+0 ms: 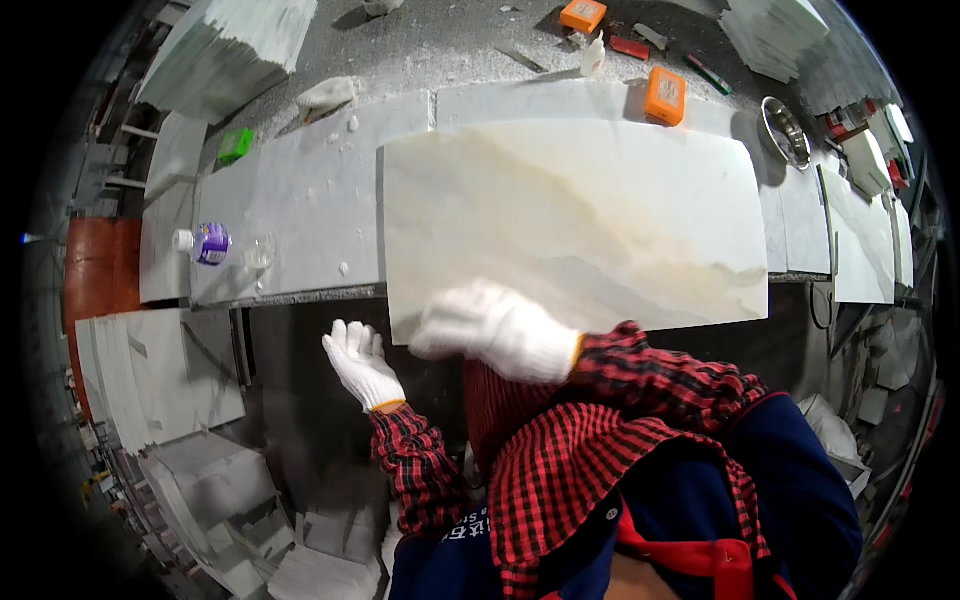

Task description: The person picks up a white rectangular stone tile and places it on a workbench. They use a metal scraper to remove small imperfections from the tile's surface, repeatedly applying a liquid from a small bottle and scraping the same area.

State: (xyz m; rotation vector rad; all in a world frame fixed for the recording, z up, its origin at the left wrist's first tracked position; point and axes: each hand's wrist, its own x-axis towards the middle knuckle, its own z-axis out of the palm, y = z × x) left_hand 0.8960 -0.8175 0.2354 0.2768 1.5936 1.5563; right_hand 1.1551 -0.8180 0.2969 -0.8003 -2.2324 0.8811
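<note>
A large pale marble slab (580, 220) with beige and grey veins lies on the work table, its near edge overhanging the table front. My right hand (495, 330), in a white knitted glove, is over the slab's near left corner. Motion blurs its fingers, so their grip and any contact with the stone are unclear. My left hand (362, 365), gloved the same way, is off the table edge, left of that corner. Its fingers are stretched out and nothing is in them.
Left on the grey tabletop (310, 210) are a purple-labelled bottle (210, 243) and a green box (235, 146). Beyond the slab are orange boxes (664, 97), a white squeeze bottle (594, 56) and a metal bowl (785, 132). Stacked slabs (160, 375) stand low at left.
</note>
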